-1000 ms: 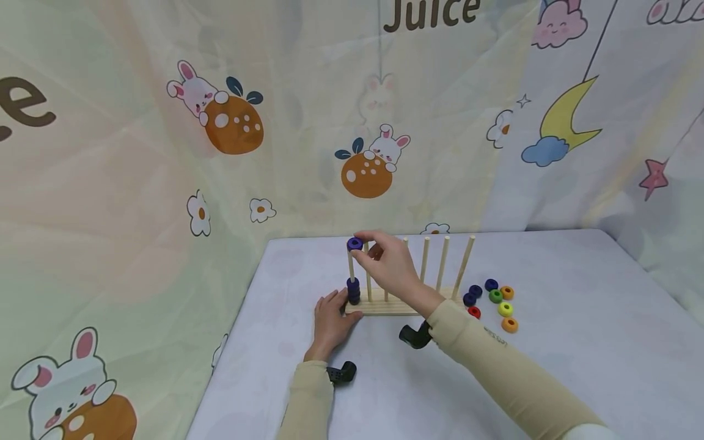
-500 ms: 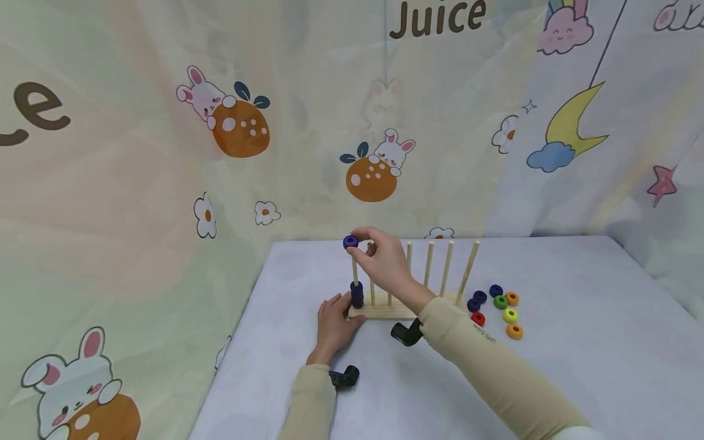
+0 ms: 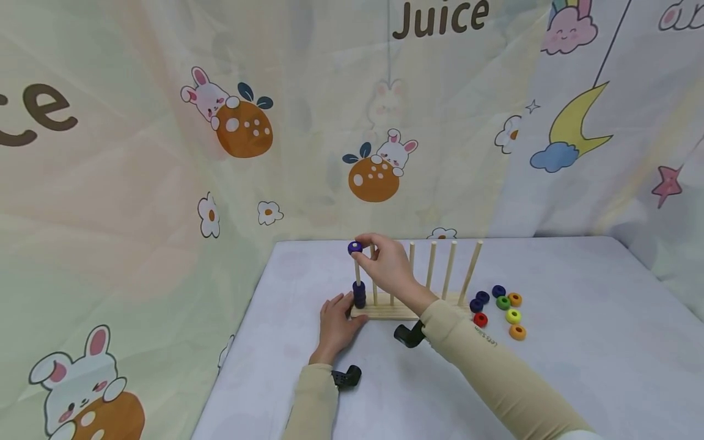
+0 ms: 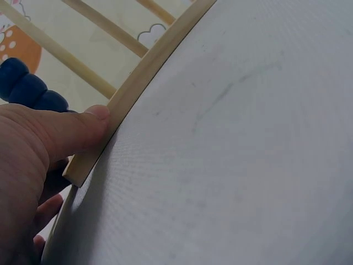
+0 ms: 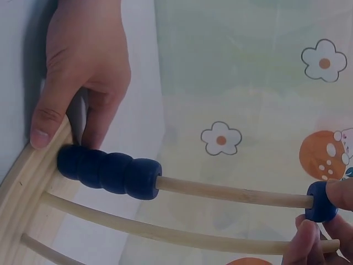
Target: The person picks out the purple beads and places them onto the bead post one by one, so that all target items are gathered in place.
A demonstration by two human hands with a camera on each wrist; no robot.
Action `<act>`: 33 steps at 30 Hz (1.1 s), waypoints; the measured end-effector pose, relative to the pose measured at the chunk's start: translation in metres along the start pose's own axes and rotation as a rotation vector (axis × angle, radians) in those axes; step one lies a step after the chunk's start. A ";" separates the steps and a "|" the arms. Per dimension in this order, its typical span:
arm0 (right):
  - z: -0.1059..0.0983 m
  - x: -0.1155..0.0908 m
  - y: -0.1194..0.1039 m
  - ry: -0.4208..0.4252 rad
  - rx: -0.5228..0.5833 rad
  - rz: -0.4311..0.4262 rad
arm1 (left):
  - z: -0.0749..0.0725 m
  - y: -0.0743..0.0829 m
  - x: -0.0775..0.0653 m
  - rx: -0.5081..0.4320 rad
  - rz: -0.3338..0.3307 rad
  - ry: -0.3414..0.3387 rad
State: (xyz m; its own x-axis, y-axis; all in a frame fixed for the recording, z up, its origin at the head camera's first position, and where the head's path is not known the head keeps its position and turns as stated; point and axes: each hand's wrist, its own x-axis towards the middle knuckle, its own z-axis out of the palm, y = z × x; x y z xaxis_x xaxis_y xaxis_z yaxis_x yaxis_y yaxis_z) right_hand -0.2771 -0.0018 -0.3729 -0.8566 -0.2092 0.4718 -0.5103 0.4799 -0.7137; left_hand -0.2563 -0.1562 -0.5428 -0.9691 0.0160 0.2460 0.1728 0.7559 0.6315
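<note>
My right hand point(image 3: 389, 263) pinches a dark blue bead point(image 3: 354, 248) between thumb and fingers at the top of the leftmost peg point(image 5: 237, 193). The pale peg tip shows in the bead's hole in the head view. Lower on that peg, several matching blue beads point(image 5: 110, 172) are stacked against the wooden base point(image 3: 385, 312). With its thumb on the front edge and fingers behind, my left hand point(image 3: 337, 327) grips the left end of the base. In the left wrist view the left thumb point(image 4: 83, 127) lies along the base's edge, below the blue stack.
Right of the rack lie loose beads: several blue ones point(image 3: 482, 297), a green point(image 3: 503, 302), a red point(image 3: 480, 319), a yellow point(image 3: 513, 316) and two orange point(image 3: 517, 332). Several bare pegs point(image 3: 450, 269) rise from the base. A printed cloth point(image 3: 308, 153) hangs behind the white table point(image 3: 577, 342).
The pinched bead was just left of the peg's tip half a second ago; it now sits over the tip. The left hand has kept its grip, and the head view has shifted slightly.
</note>
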 end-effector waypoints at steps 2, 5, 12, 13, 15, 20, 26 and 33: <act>0.001 -0.001 0.001 0.000 -0.004 0.006 | 0.000 0.000 0.000 -0.002 0.000 0.002; 0.002 -0.002 0.002 0.002 -0.003 0.007 | 0.001 0.000 -0.001 -0.001 -0.005 0.000; 0.003 -0.004 0.002 0.016 -0.011 0.009 | 0.002 -0.001 -0.002 0.001 -0.014 0.005; 0.004 -0.004 0.002 0.018 -0.007 0.009 | 0.002 -0.001 -0.002 -0.001 -0.012 0.007; 0.004 -0.005 0.002 0.022 0.001 0.007 | 0.002 -0.001 -0.001 -0.007 -0.011 0.007; 0.002 -0.008 0.003 0.028 0.032 0.004 | 0.002 -0.001 -0.001 -0.011 -0.015 0.003; -0.003 -0.009 0.003 0.069 0.080 -0.031 | 0.002 -0.001 -0.001 -0.002 -0.001 0.014; -0.014 -0.013 0.002 0.136 0.136 -0.095 | 0.001 -0.002 -0.001 -0.005 0.004 0.008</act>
State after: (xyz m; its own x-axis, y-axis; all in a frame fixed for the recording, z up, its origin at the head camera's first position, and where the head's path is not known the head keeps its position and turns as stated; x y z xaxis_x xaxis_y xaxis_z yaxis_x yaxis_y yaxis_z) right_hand -0.2655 0.0138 -0.3728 -0.7907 -0.1267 0.5990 -0.6016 0.3419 -0.7219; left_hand -0.2558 -0.1570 -0.5454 -0.9670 0.0136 0.2544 0.1774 0.7526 0.6341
